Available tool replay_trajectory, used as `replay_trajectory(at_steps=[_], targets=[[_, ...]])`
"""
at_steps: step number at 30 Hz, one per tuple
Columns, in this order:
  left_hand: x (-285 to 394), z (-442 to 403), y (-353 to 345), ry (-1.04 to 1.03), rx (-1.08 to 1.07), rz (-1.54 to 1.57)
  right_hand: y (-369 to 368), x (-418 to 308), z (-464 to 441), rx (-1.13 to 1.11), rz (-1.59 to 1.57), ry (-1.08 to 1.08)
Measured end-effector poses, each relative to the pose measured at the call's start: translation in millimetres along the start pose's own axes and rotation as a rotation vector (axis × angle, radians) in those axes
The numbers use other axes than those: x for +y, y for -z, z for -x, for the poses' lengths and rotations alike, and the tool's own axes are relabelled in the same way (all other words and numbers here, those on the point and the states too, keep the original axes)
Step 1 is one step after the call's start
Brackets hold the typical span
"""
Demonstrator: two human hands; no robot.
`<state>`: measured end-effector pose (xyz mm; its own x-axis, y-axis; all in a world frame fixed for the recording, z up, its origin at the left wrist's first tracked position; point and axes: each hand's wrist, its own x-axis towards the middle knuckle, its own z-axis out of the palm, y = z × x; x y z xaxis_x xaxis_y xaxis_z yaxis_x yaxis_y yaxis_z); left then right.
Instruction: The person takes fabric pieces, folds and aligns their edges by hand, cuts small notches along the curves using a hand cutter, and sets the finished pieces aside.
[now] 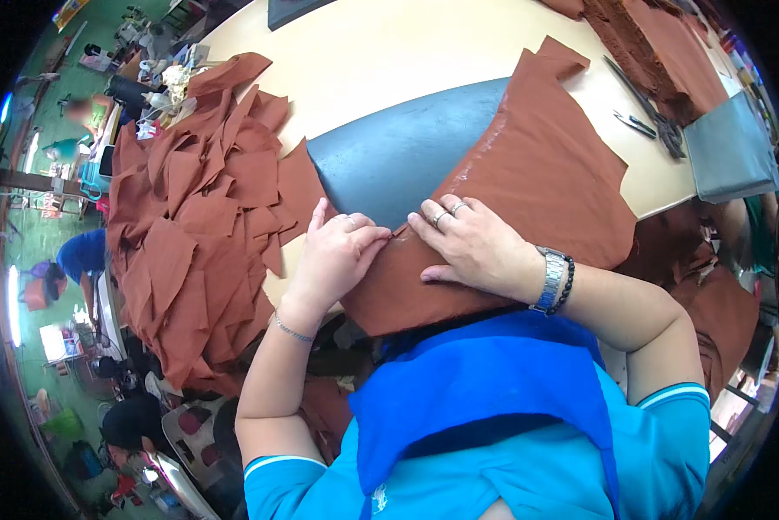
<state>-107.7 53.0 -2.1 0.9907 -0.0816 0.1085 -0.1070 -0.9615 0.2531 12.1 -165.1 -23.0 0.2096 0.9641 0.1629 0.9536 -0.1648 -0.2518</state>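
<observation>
A large brown fabric piece [545, 165] lies over a dark grey board [398, 139] and reaches down to the table's front edge. Whitish marks run along its left edge. My left hand [342, 251] pinches the left edge of this fabric between thumb and fingers, with the little finger raised. My right hand [472, 243], with rings on its fingers, rests on the fabric just to the right, fingers slightly apart and pressed flat.
A heap of brown fabric pieces [198, 217] lies at the left. Scissors [667, 130], a small clipper [635, 125] and a grey box [732, 147] are at the right. More brown cloth lies at the back right. Other people are at the far left.
</observation>
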Motion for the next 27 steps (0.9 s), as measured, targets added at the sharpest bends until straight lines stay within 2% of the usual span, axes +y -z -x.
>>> replay_trajectory(at_steps=[12,15,24,27], targets=[[-17,14,8,-0.069,0.019,-0.202,20,-17,-10,-0.126,0.017,-0.055],[-20,15,10,-0.087,0.048,-0.237,29,-20,-16,-0.244,-0.006,-0.078],[-31,23,7,-0.100,0.125,-0.279,28,-27,-25,-0.237,-0.006,-0.088],[-30,24,4,-0.101,0.147,-0.291,27,-37,-34,-0.266,0.084,-0.124]])
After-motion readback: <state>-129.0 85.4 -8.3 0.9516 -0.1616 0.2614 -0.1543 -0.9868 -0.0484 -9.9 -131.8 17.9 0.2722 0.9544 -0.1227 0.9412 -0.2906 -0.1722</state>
